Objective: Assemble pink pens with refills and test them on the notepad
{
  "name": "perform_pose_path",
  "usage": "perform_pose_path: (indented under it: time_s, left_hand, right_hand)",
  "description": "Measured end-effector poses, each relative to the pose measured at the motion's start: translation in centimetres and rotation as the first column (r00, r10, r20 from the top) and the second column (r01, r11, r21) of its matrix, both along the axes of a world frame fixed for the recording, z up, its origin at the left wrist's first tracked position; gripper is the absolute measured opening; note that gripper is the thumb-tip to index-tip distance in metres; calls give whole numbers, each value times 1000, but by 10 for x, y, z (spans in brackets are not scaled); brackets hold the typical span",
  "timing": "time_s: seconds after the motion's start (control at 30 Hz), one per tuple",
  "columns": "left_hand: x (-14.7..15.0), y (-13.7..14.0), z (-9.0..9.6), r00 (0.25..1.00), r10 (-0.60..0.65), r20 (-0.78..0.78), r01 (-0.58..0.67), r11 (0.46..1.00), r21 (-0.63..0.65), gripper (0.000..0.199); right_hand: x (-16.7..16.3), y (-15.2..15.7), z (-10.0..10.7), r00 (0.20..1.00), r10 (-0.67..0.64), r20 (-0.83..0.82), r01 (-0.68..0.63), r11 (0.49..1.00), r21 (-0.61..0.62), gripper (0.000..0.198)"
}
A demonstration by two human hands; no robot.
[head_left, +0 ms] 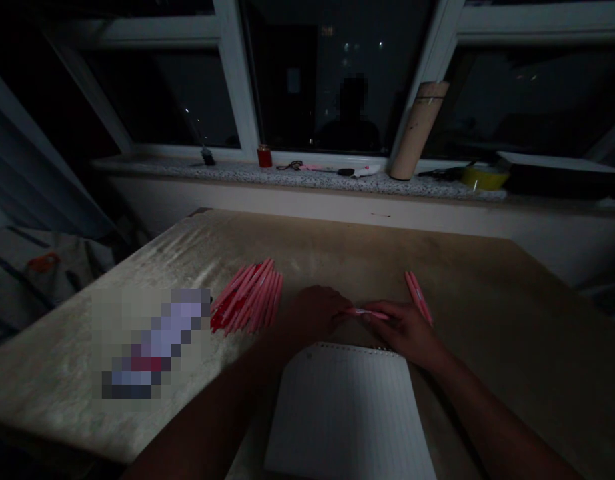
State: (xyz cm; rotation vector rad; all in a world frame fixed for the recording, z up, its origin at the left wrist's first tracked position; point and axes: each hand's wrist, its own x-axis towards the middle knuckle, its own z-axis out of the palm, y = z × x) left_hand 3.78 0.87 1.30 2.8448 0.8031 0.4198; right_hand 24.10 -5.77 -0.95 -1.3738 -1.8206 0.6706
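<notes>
A slim pink pen [370, 313] lies level between my two hands, just beyond the top edge of a spiral notepad. My left hand [320, 312] is closed at the pen's left end, its fingertips partly hidden in the dim light. On the other end, my right hand [405, 330] pinches the pen between thumb and fingers. Left of my left hand is a heap of similar pink pens [252, 297], with some red showing among them. A couple more pink pens [417, 295] lie side by side just past my right hand. The lined notepad [352, 413] rests under my forearms.
A blurred-out object [160, 343] lies on the left of the table [347, 247]. Along the windowsill [227, 170] stand a small red jar [264, 157], a leaning cardboard tube [419, 130], a yellow tape roll [484, 177] and a dark box [562, 177].
</notes>
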Motion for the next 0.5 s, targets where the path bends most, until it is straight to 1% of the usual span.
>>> perform_pose_path:
  time_s: [0.07,0.1,0.17,0.27,0.33,0.4,0.5]
  left_hand:
    - [-1,2,-1,999,23,31,-21,999,-45,30]
    - [-2,5,-1,997,55,57,-50,996,-76,29]
    - [-6,10,-2,987,107,118,-87,983,-165,29]
    - [-10,15,-3,967,143,209,-71,946,-317,35]
    - [-10,15,-6,958,148,247,-44,922,-384,37]
    - [-7,14,-10,949,152,275,-27,912,-410,37]
    - [-3,12,-14,940,166,297,-33,914,-405,37]
  right_hand:
    - [1,0,1,999,14,39,-14,1000,18,24]
    - [2,0,1,999,7,45,-8,1000,22,25]
    - [5,1,-1,999,-11,44,11,1000,20,28]
    - [8,2,-3,999,-20,30,21,1000,-7,32]
    - [8,2,-2,1000,-7,26,7,1000,-28,32]
    - [8,1,-2,1000,-1,25,2,999,-42,33]
    - [7,0,0,1000,-13,18,13,999,-46,34]
